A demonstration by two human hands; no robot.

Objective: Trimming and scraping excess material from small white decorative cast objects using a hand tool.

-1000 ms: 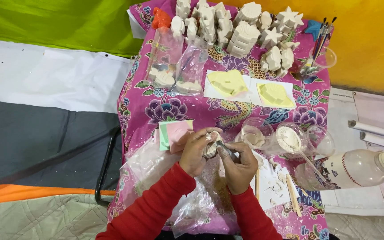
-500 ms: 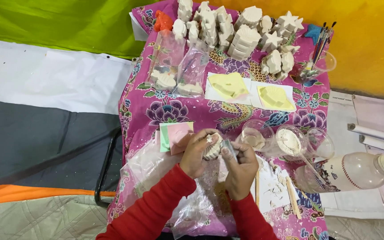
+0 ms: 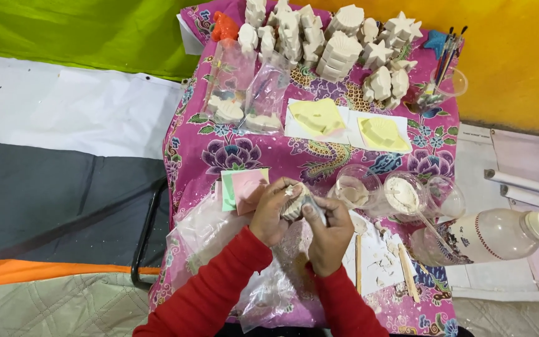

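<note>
Near the middle of the frame stand three clear plastic cups. One cup (image 3: pixel 354 187) has a little pale stuff at the bottom. The next cup (image 3: pixel 403 193) holds white powder. The third cup (image 3: pixel 447 198) looks see-through. At the upper right, a clear cup of brushes (image 3: pixel 444 78) stands by white plaster shapes (image 3: pixel 338 37). A big plastic bottle (image 3: pixel 491 234) lies on its side at the right.

Low in the middle, the left hand (image 3: pixel 269 212) curls around a small white plaster piece (image 3: pixel 294 205) and grips it. The right hand (image 3: pixel 329 228) presses a small tool (image 3: pixel 313 206) against the piece, fingers closed around it. Both red sleeves come up from the bottom.
</note>
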